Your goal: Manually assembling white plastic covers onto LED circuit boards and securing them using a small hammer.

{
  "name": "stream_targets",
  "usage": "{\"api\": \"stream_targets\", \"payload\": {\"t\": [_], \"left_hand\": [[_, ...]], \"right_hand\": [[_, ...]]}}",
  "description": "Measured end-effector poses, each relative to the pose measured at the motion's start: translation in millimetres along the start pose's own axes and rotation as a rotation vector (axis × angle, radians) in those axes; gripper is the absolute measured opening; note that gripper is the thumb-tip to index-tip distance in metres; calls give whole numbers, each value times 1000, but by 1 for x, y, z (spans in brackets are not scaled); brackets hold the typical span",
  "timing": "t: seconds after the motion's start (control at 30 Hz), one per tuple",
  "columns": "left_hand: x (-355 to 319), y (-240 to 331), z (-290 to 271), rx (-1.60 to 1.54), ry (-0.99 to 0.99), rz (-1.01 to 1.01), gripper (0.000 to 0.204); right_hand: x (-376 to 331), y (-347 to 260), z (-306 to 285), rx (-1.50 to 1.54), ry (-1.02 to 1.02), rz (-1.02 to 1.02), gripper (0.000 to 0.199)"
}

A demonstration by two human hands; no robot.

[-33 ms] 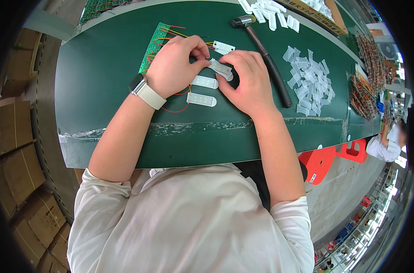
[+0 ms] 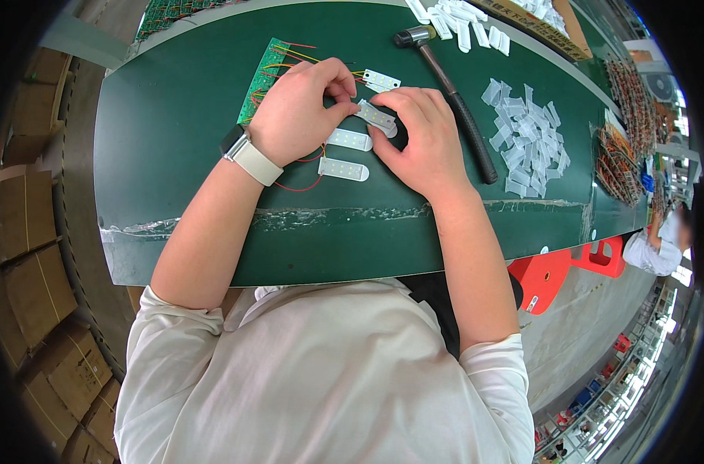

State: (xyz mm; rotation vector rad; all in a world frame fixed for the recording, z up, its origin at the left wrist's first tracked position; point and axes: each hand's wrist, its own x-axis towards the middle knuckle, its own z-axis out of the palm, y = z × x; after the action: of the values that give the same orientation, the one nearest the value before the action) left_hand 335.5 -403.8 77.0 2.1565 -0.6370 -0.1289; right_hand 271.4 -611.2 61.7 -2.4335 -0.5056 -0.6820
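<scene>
A small LED board (image 2: 376,114) on a white rounded base lies tilted between my hands. My left hand (image 2: 301,104), with a watch (image 2: 247,155) on its wrist, pinches the board's left end between thumb and finger. Around the right end curl the thumb and fingers of my right hand (image 2: 423,138), partly hiding it. Just below sit two white rounded pieces with LED boards, an upper one (image 2: 349,139) and a lower one (image 2: 342,169). Beyond my fingers lies another LED board (image 2: 381,80) with wires. A long green circuit board (image 2: 264,77) with red, yellow and black wires lies past my left hand.
A black-handled hammer (image 2: 456,104) lies right of my right hand. Further right is a pile of small translucent pieces (image 2: 528,139). White casings (image 2: 460,22) and a cardboard box (image 2: 549,31) are at the back. Wire bundles (image 2: 618,166) lie at the right edge; a person (image 2: 655,247) is beyond.
</scene>
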Motion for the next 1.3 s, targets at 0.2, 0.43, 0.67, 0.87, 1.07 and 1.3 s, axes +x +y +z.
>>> {"api": "stream_targets", "payload": {"t": [0.2,0.43,0.67,0.87,1.07,1.3], "left_hand": [[1,2,4,79,12,77,23],[4,7,13,146,112,84,22],[-1,4,10,143,89,102,18],[-3,5,6,73,70,80,18],[-2,4,7,98,66,98,18],[-1,6,1,344,234,339,16]], "right_hand": [[-4,4,-3,48,-85,4,21],[-4,6,0,53,-71,-40,18],[-3,3,0,58,-34,-19,15],[-4,2,0,30,-38,-44,18],[-4,4,1,12,-41,-52,15],[-2,-1,-5,-115,-21,-137,12]]}}
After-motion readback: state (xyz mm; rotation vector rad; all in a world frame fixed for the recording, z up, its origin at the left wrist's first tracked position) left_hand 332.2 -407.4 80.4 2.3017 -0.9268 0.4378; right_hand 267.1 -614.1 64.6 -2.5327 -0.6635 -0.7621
